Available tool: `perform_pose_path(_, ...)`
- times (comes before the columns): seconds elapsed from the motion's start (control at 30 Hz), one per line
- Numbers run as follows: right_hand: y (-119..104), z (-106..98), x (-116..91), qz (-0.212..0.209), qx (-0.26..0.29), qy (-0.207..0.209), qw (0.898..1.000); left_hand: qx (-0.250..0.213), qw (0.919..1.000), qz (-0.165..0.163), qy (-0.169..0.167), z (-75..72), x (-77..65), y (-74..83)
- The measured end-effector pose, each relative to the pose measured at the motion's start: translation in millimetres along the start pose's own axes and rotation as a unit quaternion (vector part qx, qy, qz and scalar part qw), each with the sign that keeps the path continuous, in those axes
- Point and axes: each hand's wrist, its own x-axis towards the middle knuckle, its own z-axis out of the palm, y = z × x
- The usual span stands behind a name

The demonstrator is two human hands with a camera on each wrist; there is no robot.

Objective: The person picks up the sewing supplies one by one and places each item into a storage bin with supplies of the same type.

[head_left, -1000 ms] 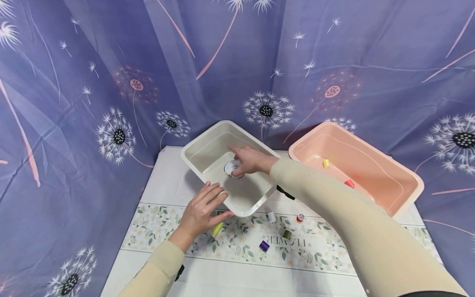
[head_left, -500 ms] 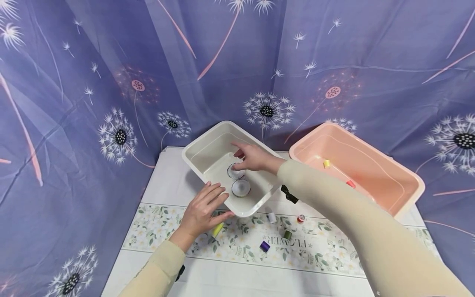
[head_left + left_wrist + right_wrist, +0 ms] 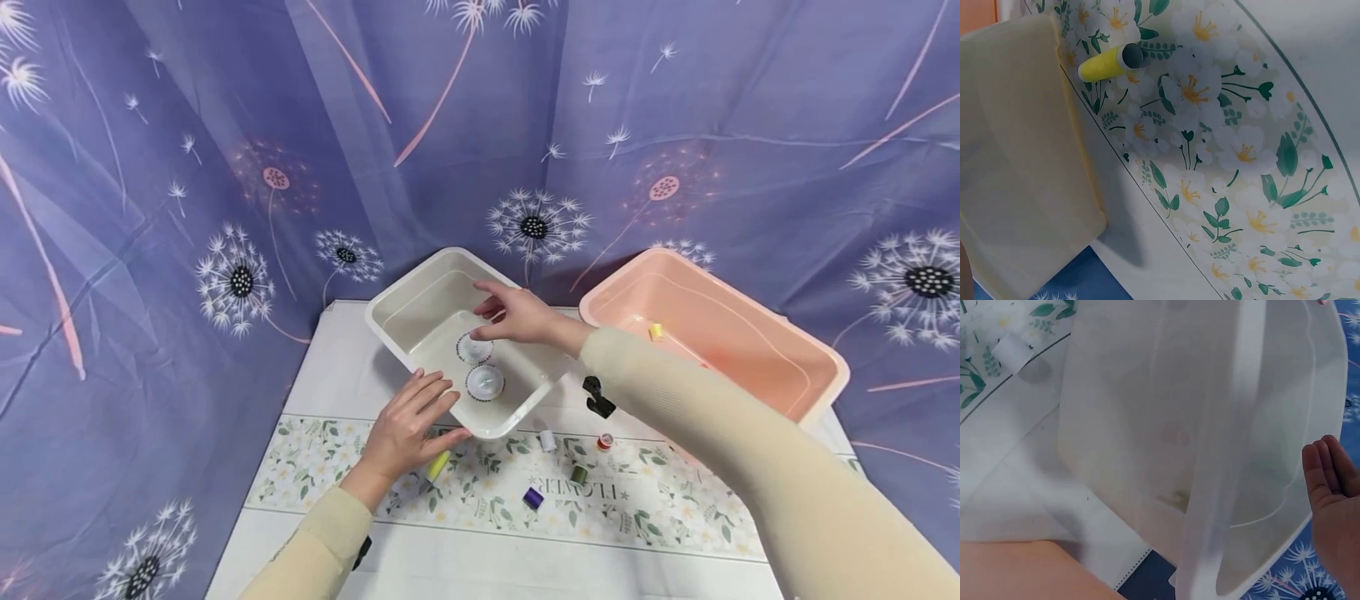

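Two round white discs with coloured dots round their rims, like pin wheels, lie on the floor of the grey-white basin. The farther disc is partly under my right thumb; the nearer disc lies uncovered. Inside the basin, above its floor, my right hand has bent fingers and a gap between thumb and index finger, with nothing held. Whether the thumb touches the disc I cannot tell. My left hand lies with spread, straight fingers at the basin's near left rim. Beside its thumb is a yellow thread spool.
A pink basin stands right, holding a yellow spool and a red piece mostly behind my right arm. White, red, green and purple spools lie on the table. A curtain hangs behind.
My right hand has drawn slightly right and lifted off the disc it touched. A second disc now lies nearer, where bare basin floor showed a second ago. The left hand has stayed put.
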Motion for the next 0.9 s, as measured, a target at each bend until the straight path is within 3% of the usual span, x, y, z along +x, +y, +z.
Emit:
perform_pose_path(0.3,-12.3,-15.0,-25.6,-0.019,0.031,0.006,0.999,-0.002,0.9999,-0.004,-0.011,-2.3,0.4,1.2)
perform_pose_path(0.9,-2.1,-54.8,-100.2,-0.016,-0.024,0.002,1.000,-0.010,0.9998,-0.007,-0.015,-4.9,3.0,3.9)
